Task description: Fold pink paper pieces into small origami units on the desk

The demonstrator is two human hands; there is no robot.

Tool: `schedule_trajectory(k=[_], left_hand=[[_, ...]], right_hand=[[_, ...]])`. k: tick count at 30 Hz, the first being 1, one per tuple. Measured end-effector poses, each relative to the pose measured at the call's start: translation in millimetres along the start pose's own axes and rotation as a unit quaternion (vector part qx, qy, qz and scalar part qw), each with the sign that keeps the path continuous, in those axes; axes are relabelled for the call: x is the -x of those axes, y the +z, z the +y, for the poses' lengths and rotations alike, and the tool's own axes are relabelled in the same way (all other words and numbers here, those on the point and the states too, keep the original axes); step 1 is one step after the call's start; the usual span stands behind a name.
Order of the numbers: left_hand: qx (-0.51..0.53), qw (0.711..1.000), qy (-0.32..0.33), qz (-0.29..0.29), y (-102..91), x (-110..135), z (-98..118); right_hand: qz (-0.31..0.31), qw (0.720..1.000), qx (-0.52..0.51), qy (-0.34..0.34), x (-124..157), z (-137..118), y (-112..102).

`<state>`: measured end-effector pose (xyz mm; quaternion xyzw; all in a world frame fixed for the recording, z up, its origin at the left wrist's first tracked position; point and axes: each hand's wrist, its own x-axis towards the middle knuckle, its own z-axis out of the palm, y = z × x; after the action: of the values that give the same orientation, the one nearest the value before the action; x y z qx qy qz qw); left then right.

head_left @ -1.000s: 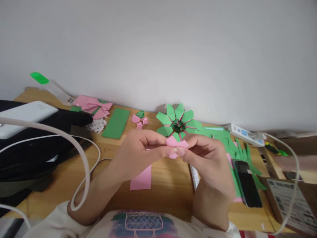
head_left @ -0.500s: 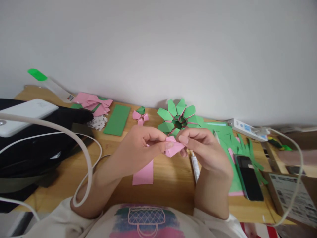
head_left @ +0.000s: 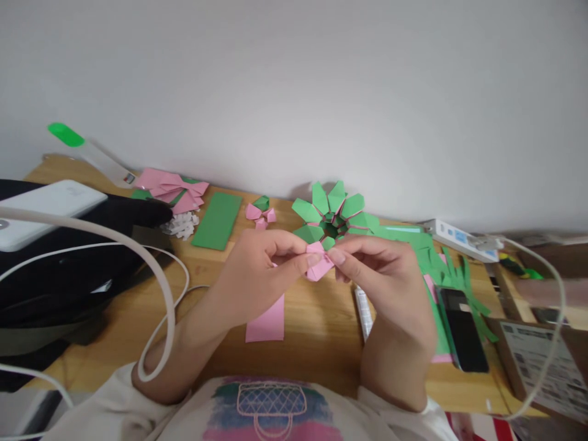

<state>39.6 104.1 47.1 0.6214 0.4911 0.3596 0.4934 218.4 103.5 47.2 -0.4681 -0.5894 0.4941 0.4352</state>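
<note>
Clamped on a folded pink paper [head_left: 318,263], just above the surface [head_left: 321,349]: fingers of left hand [head_left: 257,272] at 9 o'clock, of right hand [head_left: 381,275] at 3. At 12, close behind, green paper flower [head_left: 333,214]. At 7, flat pink strip [head_left: 266,321]; at 5, glue tube [head_left: 364,312].

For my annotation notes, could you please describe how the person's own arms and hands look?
The left hand and right hand are bare, with no gloves or watch visible. The forearms are uncovered; off-white sleeves end near the elbows, on a shirt with a handbag print.

Pink fold [head_left: 318,262] — tighter, smaller now
</note>
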Motion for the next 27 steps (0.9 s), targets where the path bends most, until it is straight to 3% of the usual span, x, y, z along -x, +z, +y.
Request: schedule_trajectory(k=[9, 16, 20, 27], left_hand=[[0.027, 1.000, 0.005, 0.009, 1.5, 0.3, -1.2], [0.024, 1.000, 0.009, 0.015, 1.2, 0.5, 0.2], [0.037, 0.999, 0.012, 0.020, 1.4, 2.1, 2.6], [0.034, 0.999, -0.008, 0.016, 0.1, 5.2, 3.9]], right_hand=[[0.039, 0.996, 0.059, -0.049, 4.6, 1.9, 4.1], [-0.006, 1.000, -0.010, -0.028, 3.8, 2.8, -0.5], [-0.001, 0.999, -0.027, -0.020, 3.6, 4.6, -1.2], [0.022, 0.996, 0.015, -0.086, 4.7, 3.4, 1.4]])
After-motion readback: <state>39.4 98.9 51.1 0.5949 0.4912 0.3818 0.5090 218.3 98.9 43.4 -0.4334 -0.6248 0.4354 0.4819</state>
